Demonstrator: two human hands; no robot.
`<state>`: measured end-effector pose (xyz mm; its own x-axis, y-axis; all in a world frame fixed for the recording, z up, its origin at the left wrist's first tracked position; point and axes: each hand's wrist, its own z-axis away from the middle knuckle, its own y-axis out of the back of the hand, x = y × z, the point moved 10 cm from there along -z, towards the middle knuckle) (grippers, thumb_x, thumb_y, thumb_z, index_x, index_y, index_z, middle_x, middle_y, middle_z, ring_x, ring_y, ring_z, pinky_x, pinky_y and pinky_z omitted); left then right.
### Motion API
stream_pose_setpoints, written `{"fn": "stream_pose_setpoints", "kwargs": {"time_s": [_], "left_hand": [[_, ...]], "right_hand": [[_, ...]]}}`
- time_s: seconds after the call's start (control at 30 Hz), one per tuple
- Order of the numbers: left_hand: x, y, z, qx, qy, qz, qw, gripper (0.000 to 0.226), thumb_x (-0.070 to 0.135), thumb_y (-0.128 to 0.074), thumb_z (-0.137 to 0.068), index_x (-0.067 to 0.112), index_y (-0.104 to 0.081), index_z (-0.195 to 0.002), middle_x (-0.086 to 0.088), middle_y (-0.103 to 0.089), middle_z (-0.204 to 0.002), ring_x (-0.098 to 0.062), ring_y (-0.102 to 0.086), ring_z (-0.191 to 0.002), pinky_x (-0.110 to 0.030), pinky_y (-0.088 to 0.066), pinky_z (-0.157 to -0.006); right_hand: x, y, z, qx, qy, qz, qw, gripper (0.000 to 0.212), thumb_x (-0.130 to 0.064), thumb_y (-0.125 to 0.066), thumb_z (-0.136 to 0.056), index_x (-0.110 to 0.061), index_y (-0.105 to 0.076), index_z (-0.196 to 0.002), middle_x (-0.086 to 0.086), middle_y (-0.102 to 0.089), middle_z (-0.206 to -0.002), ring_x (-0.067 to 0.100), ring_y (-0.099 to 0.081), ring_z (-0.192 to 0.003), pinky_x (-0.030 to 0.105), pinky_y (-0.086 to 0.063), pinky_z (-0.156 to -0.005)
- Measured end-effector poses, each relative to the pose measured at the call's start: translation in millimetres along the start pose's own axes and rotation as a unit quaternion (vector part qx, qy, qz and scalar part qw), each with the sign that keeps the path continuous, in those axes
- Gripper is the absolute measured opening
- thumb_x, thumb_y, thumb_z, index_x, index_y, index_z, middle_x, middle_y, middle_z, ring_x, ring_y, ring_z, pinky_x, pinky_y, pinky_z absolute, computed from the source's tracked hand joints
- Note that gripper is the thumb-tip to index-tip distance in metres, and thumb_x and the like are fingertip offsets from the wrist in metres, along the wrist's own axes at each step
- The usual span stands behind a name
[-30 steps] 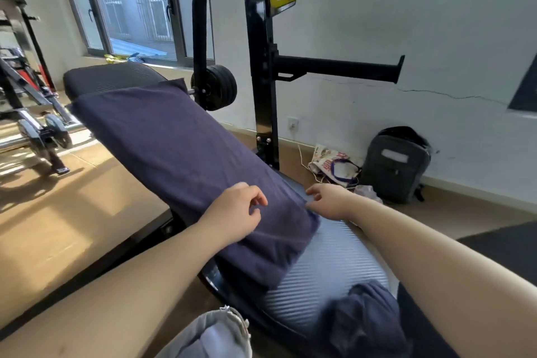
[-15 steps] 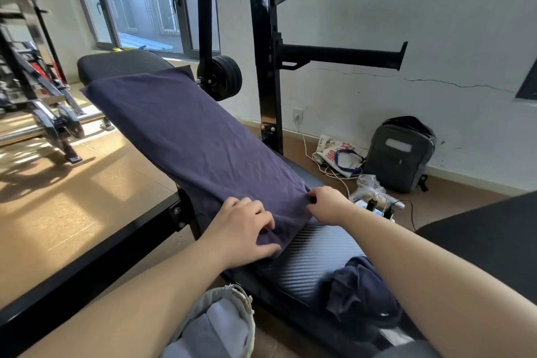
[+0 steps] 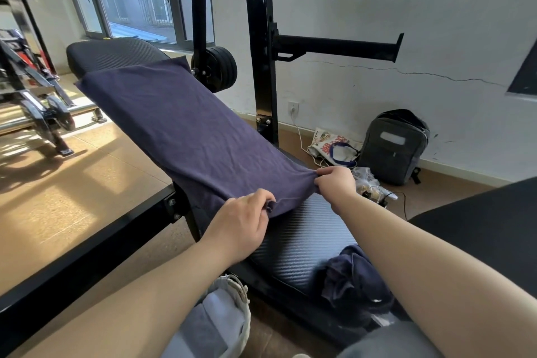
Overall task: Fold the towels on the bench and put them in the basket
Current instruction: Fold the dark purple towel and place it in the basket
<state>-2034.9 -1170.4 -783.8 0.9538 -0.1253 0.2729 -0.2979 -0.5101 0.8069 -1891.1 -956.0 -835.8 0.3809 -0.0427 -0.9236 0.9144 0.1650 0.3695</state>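
Two navy towels. Spread towel [image 3: 186, 131]: along bench [image 3: 302, 244] backrest, left hand [image 3: 241, 224] pinching its near-left corner, right hand [image 3: 337, 186] pinching its near-right corner. Crumpled towel [image 3: 351, 279]: seat's near edge. Basket [image 3: 242, 311]: floor, beside bench.

the spread towel [image 3: 189, 131] is laid along the bench [image 3: 299, 244]; the bunched towel [image 3: 354, 279] is laid on its near end. the basket [image 3: 243, 304] is set left of the bench, the backpack [image 3: 395, 148] right.

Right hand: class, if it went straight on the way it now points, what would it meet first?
The towel. The right hand pinches its near corner and points up-left, so it would likely run into the cloth spread on the bench; depth is unclear, so it might skim above it.
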Motion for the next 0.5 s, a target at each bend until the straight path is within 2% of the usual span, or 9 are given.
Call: {"fn": "stream_pose_setpoints", "kwargs": {"time_s": [0.1,0.17,0.23,0.3,0.37,0.5], "left_hand": [[-3,2,1,-0.006,0.026,-0.02,0.999,0.027,0.046,-0.058,-0.094,0.024,-0.053,-0.109,0.006,-0.071,-0.096,-0.022,-0.067,-0.083,-0.03,-0.04,-0.068],[-8,-2,2,-0.03,0.039,-0.024,0.999,0.026,0.043,-0.063,-0.089,0.028,-0.048,-0.105,0.007,-0.069,-0.096,-0.023,-0.067,-0.087,-0.031,-0.04,-0.065],[-12,-3,4,-0.04,0.042,-0.007,0.998,0.025,0.036,-0.064,-0.086,0.031,-0.046,-0.103,0.007,-0.068,-0.096,-0.024,-0.067,-0.089,-0.034,-0.045,-0.067],[-12,-3,6,-0.043,0.035,0.013,0.998,0.024,0.031,-0.062,-0.086,0.033,-0.049,-0.107,0.009,-0.068,-0.096,-0.02,-0.066,-0.089,-0.033,-0.049,-0.071],[-13,-6,8,-0.069,0.034,0.048,0.996,0.028,0.027,-0.055,-0.087,0.034,-0.053,-0.114,0.011,-0.068,-0.096,-0.014,-0.065,-0.091,-0.031,-0.051,-0.076],[-18,-5,12,-0.082,0.062,0.106,0.989,0.034,0.026,-0.047,-0.087,0.035,-0.063,-0.115,0.013,-0.073,-0.097,-0.003,-0.067,-0.09,-0.031,-0.054,-0.081]], "right_hand": [[14,2,-4,0.001,-0.062,-0.064,0.996,0.038,0.011,-0.06,-0.08,-0.016,-0.076,-0.101,0.011,-0.07,-0.106,0.027,-0.068,-0.095,0.043,-0.061,-0.088],[23,-5,-1,-0.026,-0.118,-0.122,0.985,0.035,0.019,-0.056,-0.083,-0.012,-0.072,-0.086,0.013,-0.069,-0.099,0.026,-0.066,-0.085,0.041,-0.06,-0.088],[27,-9,4,-0.043,-0.15,-0.149,0.976,0.033,0.021,-0.054,-0.087,-0.008,-0.069,-0.086,0.012,-0.065,-0.093,0.023,-0.062,-0.078,0.034,-0.06,-0.076],[30,-11,7,-0.057,-0.17,-0.145,0.973,0.028,0.018,-0.053,-0.089,-0.003,-0.068,-0.099,0.011,-0.061,-0.094,0.023,-0.061,-0.077,0.03,-0.058,-0.064],[37,-11,8,-0.08,-0.179,-0.093,0.976,0.028,0.013,-0.052,-0.092,-0.001,-0.065,-0.112,0.011,-0.059,-0.094,0.022,-0.061,-0.071,0.027,-0.056,-0.055],[46,-6,5,-0.099,-0.154,-0.049,0.982,0.024,0.01,-0.054,-0.092,-0.006,-0.057,-0.109,0.008,-0.054,-0.08,0.015,-0.055,-0.061,0.018,-0.049,-0.04]]}}
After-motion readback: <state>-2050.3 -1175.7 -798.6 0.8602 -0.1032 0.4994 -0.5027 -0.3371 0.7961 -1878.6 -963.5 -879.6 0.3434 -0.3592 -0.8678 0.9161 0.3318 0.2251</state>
